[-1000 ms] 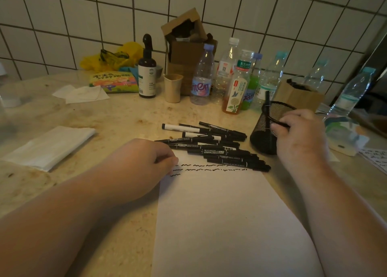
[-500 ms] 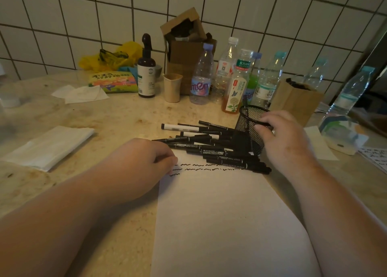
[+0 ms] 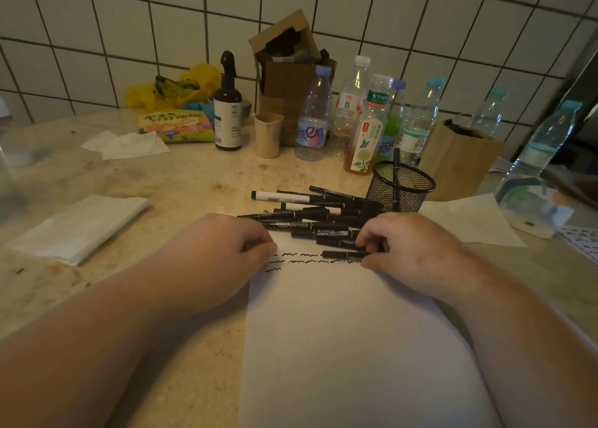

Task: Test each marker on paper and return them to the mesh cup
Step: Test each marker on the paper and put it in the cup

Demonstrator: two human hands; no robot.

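We see the paper (image 3: 349,346) nearest on the counter (image 3: 194,181), squiggles along its top. Our left hand (image 3: 226,249), fingers curled, pins the paper's top-left corner. Our right hand (image 3: 411,249) pinches a black marker (image 3: 343,254) lying over the squiggles. Beyond: the marker pile (image 3: 310,210), then the mesh cup (image 3: 401,186), upright, one marker inside.

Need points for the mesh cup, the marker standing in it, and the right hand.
mesh cup (image 3: 382,186): head view, on the front mesh wall.
marker standing in the cup (image 3: 396,155): head view, on its top end above the rim.
right hand (image 3: 411,249): head view, on the back of the hand.
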